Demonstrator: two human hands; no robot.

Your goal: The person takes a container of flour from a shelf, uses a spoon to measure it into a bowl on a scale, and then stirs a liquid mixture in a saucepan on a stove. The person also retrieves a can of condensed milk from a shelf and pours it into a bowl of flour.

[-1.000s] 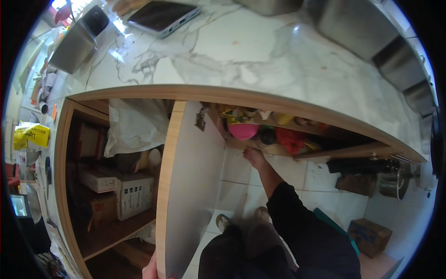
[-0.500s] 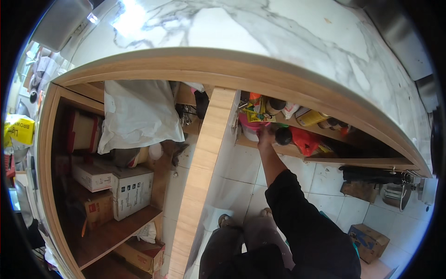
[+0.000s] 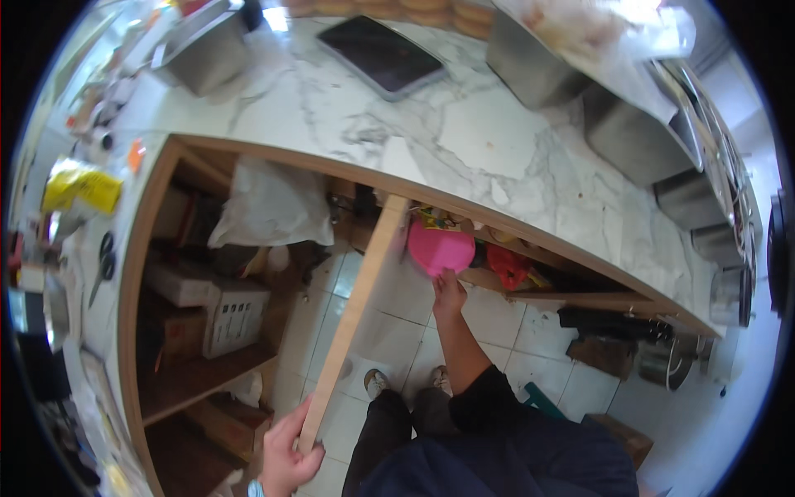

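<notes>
Right hand [image 3: 448,296]: fingers pinched at the near edge of a pink round lid [image 3: 441,247], which sits at the mouth of the right compartment, just right of the open cabinet door [image 3: 356,319]. Left hand [image 3: 290,451]: fingers wrapped over that door's outer edge, low down. Red bag [image 3: 508,267] right of the lid. Left compartment: white bag [image 3: 273,207] hanging above a white box [image 3: 236,319]. Above, marbled tabletop [image 3: 464,141] with dark-screened phone [image 3: 385,54], metal bin [image 3: 538,66] to its right. Scissors [image 3: 103,267] at far left.
</notes>
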